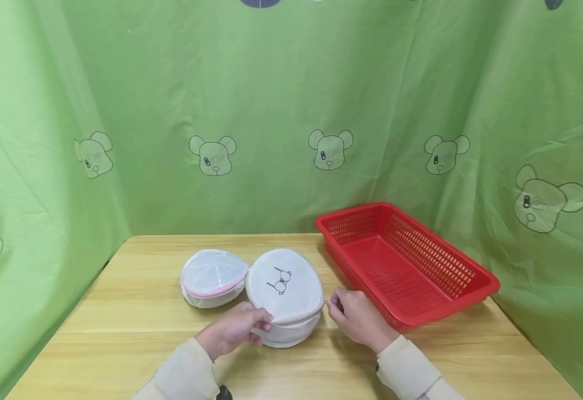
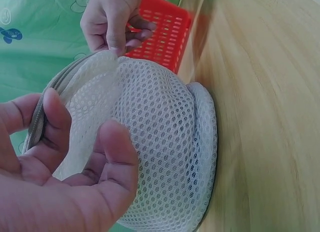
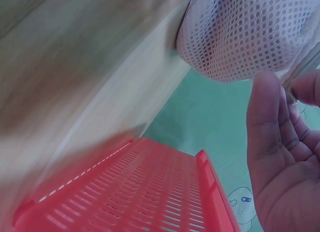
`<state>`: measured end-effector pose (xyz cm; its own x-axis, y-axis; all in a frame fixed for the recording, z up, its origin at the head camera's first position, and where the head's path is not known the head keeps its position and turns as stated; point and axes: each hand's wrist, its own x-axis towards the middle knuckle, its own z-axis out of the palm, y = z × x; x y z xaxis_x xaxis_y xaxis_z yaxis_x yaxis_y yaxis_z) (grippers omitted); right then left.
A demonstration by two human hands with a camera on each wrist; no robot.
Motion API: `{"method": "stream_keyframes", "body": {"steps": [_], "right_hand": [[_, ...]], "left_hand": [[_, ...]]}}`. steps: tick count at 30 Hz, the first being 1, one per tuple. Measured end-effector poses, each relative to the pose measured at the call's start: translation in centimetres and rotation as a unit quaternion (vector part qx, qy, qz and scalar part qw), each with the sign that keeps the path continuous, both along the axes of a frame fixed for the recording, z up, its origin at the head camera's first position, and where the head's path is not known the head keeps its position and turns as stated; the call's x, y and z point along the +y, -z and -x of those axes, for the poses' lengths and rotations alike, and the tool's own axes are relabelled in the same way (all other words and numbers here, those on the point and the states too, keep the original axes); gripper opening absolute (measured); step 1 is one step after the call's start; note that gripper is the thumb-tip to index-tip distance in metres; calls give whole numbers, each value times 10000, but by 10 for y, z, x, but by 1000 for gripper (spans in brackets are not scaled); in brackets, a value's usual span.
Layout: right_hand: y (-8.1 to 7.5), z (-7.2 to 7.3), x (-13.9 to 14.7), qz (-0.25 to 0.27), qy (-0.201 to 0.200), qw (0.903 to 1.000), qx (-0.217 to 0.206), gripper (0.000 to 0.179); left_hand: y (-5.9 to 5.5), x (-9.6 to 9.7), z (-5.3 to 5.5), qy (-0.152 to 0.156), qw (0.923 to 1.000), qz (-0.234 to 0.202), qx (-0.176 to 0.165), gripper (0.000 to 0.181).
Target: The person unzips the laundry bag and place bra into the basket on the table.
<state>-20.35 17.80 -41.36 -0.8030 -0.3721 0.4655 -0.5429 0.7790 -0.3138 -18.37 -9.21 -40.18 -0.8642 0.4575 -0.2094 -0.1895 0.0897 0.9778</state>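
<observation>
A round white mesh laundry bag point(image 1: 298, 283) with a bra drawing on its lid stands on the table in the head view. At its front left, my left hand point(image 1: 235, 329) pinches the zippered lid edge between thumb and finger. The left wrist view shows the zipper point(image 2: 57, 85) running along this rim and the honeycomb mesh side point(image 2: 160, 127). Over at the bag's right side, my right hand point(image 1: 358, 319) pinches the small zipper pull point(image 3: 290, 96) with thumb and forefinger. A second mesh laundry bag point(image 1: 213, 271), with pink trim, sits just left of the first.
A red plastic basket point(image 1: 356, 278) with slotted walls stands at the table's right, close beyond my right hand. Green curtains point(image 1: 271, 194) with bear-head outlines hang behind and on both sides of the wooden table point(image 1: 136, 311).
</observation>
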Motion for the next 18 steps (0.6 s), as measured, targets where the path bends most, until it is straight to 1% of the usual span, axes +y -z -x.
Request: {"method": "stream_keyframes", "body": {"steps": [7, 11, 18], "right_hand": [[-2, 1, 0, -13, 59, 10000, -18, 15], [-1, 1, 0, -22, 86, 10000, 13, 16], [0, 3, 0, -4, 129, 9999, 88, 16]], "left_hand": [[-1, -2, 1, -41, 9991, 376, 174, 25], [-1, -2, 3, -10, 9989, 422, 180, 26], [-2, -3, 2, 78, 9990, 398, 202, 25]]}}
